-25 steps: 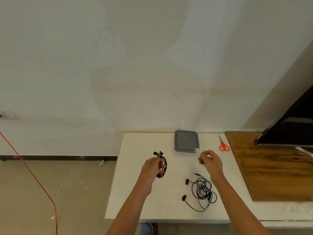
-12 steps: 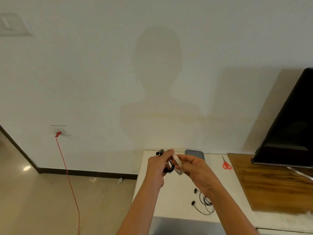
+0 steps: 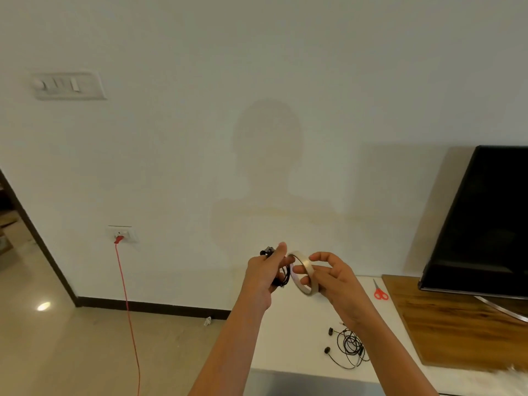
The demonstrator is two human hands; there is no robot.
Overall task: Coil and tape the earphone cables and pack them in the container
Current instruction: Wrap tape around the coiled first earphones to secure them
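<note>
**Tape ready for the first coil**

Our left hand point(image 3: 264, 278) grips the coiled earphone cable point(image 3: 281, 274), lifted above the table point(image 3: 300, 338), while our right hand point(image 3: 335, 280) holds the tape roll point(image 3: 303, 272) just beside it, fingers curled round its ring. We judge the first coil wound but not yet taped; no strip shows on it. The second earphone point(image 3: 348, 348) lies loose and tangled on the table near our right forearm. Nothing is packed, and we cannot see the container. Red scissors point(image 3: 380, 292) wait near the wooden board point(image 3: 457, 324). We read no brand or writing on the tape roll, the black screen point(image 3: 491, 218), the wall socket point(image 3: 121, 233) or the blurred switch panel point(image 3: 67, 85)
</note>
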